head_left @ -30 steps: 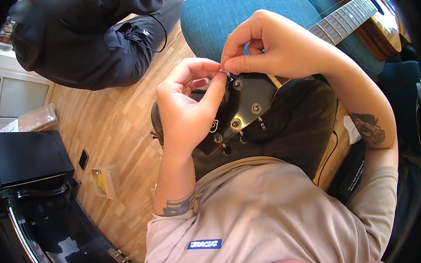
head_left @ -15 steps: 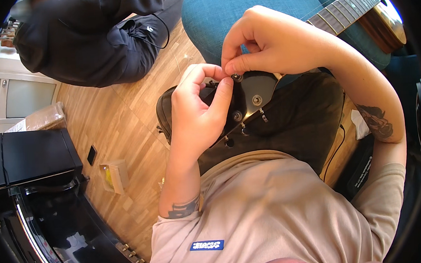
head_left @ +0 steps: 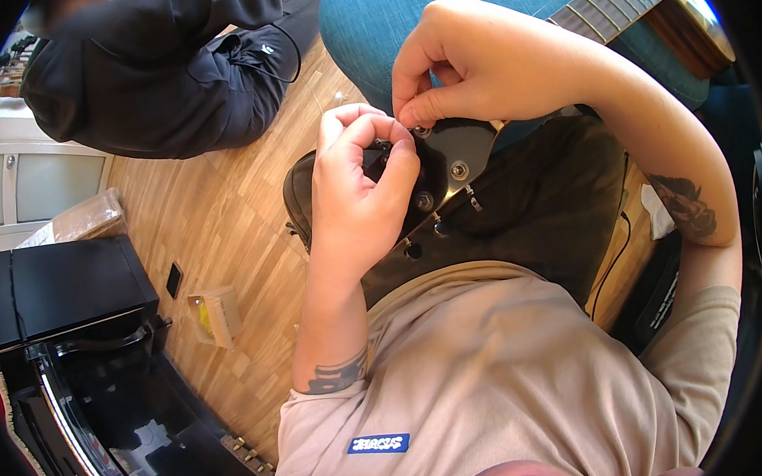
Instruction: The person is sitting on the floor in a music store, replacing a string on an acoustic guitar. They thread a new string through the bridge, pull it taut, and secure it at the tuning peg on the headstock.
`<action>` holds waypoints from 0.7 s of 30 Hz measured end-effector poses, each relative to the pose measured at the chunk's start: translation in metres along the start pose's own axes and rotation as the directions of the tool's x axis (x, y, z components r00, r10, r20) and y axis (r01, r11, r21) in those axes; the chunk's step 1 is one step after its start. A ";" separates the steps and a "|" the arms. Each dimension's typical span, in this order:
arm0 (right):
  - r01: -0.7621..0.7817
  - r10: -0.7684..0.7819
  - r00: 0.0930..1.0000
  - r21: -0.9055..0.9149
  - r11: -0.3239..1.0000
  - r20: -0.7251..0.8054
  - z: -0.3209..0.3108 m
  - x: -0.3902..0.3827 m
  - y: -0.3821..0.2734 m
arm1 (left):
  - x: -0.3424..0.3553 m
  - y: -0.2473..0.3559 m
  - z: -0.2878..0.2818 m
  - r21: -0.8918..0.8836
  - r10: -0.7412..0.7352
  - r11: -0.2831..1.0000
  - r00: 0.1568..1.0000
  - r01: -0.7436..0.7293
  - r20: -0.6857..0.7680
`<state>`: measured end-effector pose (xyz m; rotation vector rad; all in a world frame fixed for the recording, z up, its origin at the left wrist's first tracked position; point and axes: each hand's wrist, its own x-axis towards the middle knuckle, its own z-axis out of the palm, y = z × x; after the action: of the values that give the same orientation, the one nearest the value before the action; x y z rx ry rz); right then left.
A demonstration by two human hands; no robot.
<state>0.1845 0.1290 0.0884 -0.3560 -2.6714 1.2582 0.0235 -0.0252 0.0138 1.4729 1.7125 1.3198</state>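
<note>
shirt: beige short-sleeved T-shirt point(head_left: 494, 379) with a small blue chest patch, nearest the camera.
headstock: glossy black guitar headstock with silver tuning pegs point(head_left: 447, 168), lying across the lap over dark trousers.
left hand point(head_left: 357, 196): curled over the headstock's left part, thumb and forefinger pinched together near a peg; can't tell what is between them.
right hand point(head_left: 475, 62): thumb and forefinger tips pressed together at the top peg, just beside the left fingertips; pinched item too small to make out.
floor: small open cardboard box point(head_left: 214, 315) on wooden parquet floor point(head_left: 222, 213), near a shiny black cabinet point(head_left: 61, 292).
far: teal upholstered seat point(head_left: 368, 21); brown acoustic guitar neck point(head_left: 628, 0) resting on it; another person in dark clothing point(head_left: 161, 68) top left.
</note>
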 end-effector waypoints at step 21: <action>0.248 -0.248 0.969 -0.007 0.969 0.006 -0.013 -0.008 0.008 | 0.013 0.009 -0.003 0.163 -0.184 0.971 0.982 0.177 0.034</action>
<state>0.1964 0.1415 0.0899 -0.0163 -2.6248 1.1732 0.0211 -0.0143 0.0258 1.3841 1.9078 1.0655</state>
